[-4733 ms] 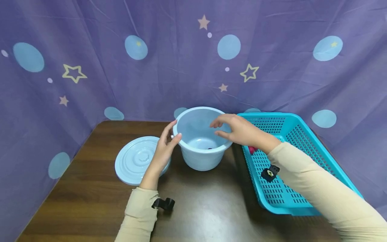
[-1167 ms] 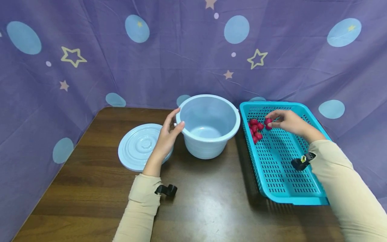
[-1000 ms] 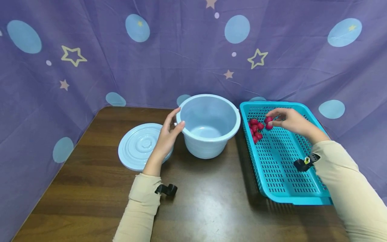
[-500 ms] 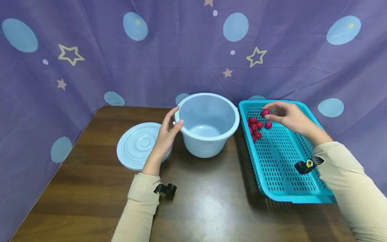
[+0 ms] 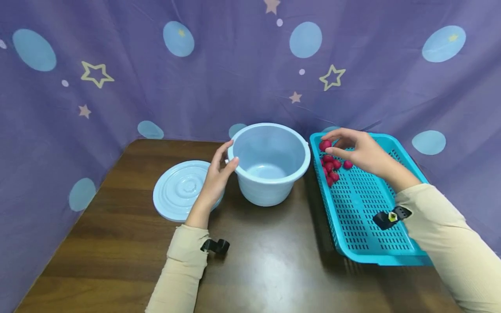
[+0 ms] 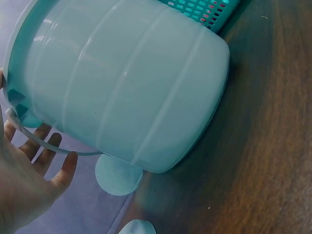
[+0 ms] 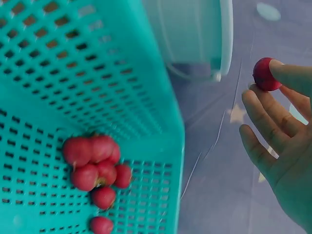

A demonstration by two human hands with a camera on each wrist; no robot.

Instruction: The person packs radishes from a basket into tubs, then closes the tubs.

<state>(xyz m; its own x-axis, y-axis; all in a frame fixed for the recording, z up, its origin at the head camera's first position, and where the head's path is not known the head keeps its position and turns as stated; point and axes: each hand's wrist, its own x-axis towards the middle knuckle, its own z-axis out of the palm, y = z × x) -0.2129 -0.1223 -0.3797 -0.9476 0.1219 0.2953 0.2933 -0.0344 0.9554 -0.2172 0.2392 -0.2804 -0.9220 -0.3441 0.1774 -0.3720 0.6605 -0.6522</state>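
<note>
My right hand pinches a round red radish between thumb and fingertips, above the far left corner of the turquoise basket. In the right wrist view the radish sits at the fingertips, with the other fingers spread. Several more radishes lie clustered along the basket's left side, and a single one is just apart. At the left side of the light blue bucket, my left hand rests against the rim, thumb and fingers spread. In the left wrist view its fingers lie beside the bucket's thin handle.
A round light blue lid lies on the brown wooden table, left of the bucket and partly behind the left hand. The basket stands close to the bucket's right. A purple curtain hangs behind the table.
My right hand has left the bucket, taken a radish from the basket, lifted it and moved it left toward the bucket. My left hand stays at the bucket's rim.
</note>
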